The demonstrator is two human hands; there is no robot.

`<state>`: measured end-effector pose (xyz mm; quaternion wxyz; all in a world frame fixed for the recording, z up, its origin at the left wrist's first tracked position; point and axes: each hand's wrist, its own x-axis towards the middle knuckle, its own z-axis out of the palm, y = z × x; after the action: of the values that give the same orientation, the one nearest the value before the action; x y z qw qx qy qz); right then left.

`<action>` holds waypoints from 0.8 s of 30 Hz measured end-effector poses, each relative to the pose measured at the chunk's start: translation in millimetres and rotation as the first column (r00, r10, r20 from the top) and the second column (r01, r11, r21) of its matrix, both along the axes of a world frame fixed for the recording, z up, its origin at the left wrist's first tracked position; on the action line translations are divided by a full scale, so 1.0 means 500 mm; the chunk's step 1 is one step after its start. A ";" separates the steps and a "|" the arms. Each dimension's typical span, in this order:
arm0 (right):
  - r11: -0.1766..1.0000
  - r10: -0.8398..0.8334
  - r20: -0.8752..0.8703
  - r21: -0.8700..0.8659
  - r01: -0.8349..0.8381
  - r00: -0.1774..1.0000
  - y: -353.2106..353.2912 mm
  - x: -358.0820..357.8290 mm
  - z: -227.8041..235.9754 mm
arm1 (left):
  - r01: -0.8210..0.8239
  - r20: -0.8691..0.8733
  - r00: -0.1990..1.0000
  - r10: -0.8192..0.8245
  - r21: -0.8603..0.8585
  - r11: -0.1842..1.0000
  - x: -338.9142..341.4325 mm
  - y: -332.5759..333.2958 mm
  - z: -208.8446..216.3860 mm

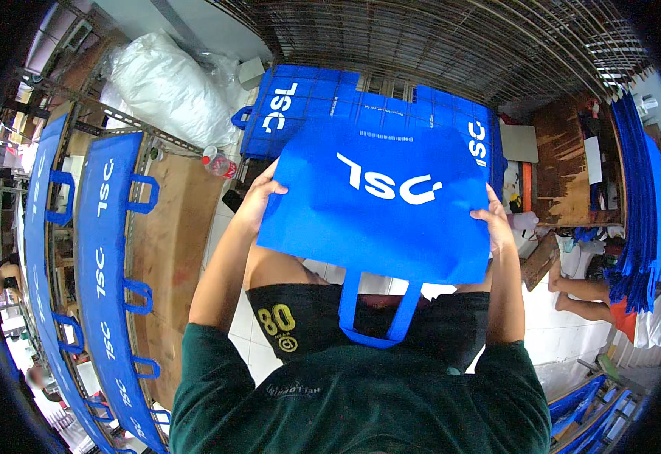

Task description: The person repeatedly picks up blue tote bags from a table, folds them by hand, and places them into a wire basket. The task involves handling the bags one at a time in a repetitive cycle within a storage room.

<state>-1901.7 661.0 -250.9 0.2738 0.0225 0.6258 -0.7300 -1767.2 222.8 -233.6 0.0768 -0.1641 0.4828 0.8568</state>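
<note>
A blue fabric tote bag (315, 204) with white print is stretched out above my lap. My left hand (261, 193) pinches its left edge, thumb on the face toward me. At the opposite edge my right hand (495, 219) grips it the same way, the fingers mostly hidden behind the cloth. The bag's looped handle (349, 306) hangs down toward my shorts. Just beyond it, more blue bags (311, 94) lie spread flat on or under a wire rack, partly covered by the one I hold.
Wire rack shelving (421, 38) spans the far side. On the left, blue bags (103, 227) lie in rows beside a wooden board (172, 250). A white plastic sack (164, 83) and a bottle (217, 163) are at the far left. Blue bags (637, 189) hang at right near another person's legs (584, 299).
</note>
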 end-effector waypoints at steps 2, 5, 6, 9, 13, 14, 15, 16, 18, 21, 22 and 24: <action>0.999 -0.032 0.014 0.021 0.032 0.999 -0.002 -0.024 -0.070 | 0.004 -0.004 1.000 -0.005 -0.091 0.996 -0.021 -0.022 -0.056; 0.988 -0.107 0.029 0.116 0.103 0.994 -0.013 -0.064 -0.216 | 0.041 0.061 0.998 -0.027 -0.242 0.969 -0.069 -0.070 -0.197; 0.977 -0.134 0.016 0.169 0.129 0.991 -0.030 -0.075 -0.254 | 0.063 0.110 0.994 -0.025 -0.358 0.931 -0.084 -0.086 -0.254; 0.957 -0.181 -0.009 0.230 0.178 0.983 -0.078 -0.120 -0.388 | 0.163 0.250 0.968 0.002 -0.637 0.753 -0.136 -0.130 -0.429; 0.879 -0.106 -0.265 0.426 0.215 0.958 -0.079 -0.166 -0.624 | 0.283 0.333 0.939 0.087 -0.889 0.359 -0.206 -0.134 -0.561; 0.853 -0.107 -0.259 0.472 0.222 0.960 -0.059 -0.169 -0.685 | 0.295 0.324 0.939 0.113 -0.931 0.215 -0.215 -0.123 -0.588; 0.823 -0.114 -0.255 0.517 0.235 0.960 -0.032 -0.171 -0.741 | 0.317 0.348 0.930 0.119 -0.922 0.223 -0.220 -0.115 -0.619; 0.793 -0.114 -0.253 0.559 0.242 0.961 -0.016 -0.166 -0.778 | 0.335 0.370 0.920 0.131 -0.914 0.230 -0.220 -0.110 -0.659; 0.797 -0.130 -0.091 0.582 0.159 0.987 -0.036 -0.160 -0.771 | 0.356 0.406 0.892 0.199 -0.902 0.245 -0.190 -0.113 -0.722; 0.683 -0.090 -0.083 0.720 0.123 0.992 -0.050 -0.126 -0.712 | 0.353 0.430 0.854 0.293 -0.893 0.279 -0.166 -0.084 -0.735; 0.624 -0.055 -0.119 0.771 0.127 0.991 -0.052 -0.121 -0.700 | 0.345 0.415 0.857 0.305 -0.902 0.258 -0.157 -0.078 -0.738; 0.583 -0.020 -0.154 0.801 0.136 0.988 -0.032 -0.110 -0.732 | 0.326 0.382 0.864 0.328 -0.921 0.214 -0.143 -0.072 -0.742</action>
<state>-1956.5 644.8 -616.8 0.1606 0.1252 0.9036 -0.3768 -1838.7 186.6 -604.6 0.0786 -0.3926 0.8713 0.2838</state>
